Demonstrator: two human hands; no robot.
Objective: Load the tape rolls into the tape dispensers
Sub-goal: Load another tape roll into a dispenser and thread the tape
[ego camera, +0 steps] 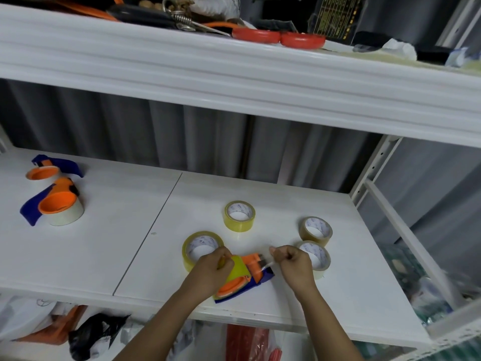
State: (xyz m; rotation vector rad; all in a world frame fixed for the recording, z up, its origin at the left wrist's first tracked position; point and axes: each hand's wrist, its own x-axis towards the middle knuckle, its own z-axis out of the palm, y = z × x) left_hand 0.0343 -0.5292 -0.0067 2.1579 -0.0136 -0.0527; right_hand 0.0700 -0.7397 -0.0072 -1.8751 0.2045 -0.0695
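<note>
An orange and blue tape dispenser [250, 278] lies near the front edge of the white shelf [104, 243], with a yellowish tape roll [238, 268] seated on its orange hub. My left hand [212, 269] grips that roll from the left. My right hand [292, 261] pinches the clear tape end pulled out by the dispenser's cutter. Several loose rolls stand around: a yellow roll [201, 247] behind my left hand, another yellow roll [239, 216] farther back, a brownish roll [315, 230] and a clear roll [316, 256] behind my right hand.
At the far left stand a loaded dispenser [56, 204] and an unloaded dispenser [52, 169]. The upper shelf [234, 82] hangs overhead with scissors and clutter. A white upright post [372, 168] borders the right. Bags sit below the shelf.
</note>
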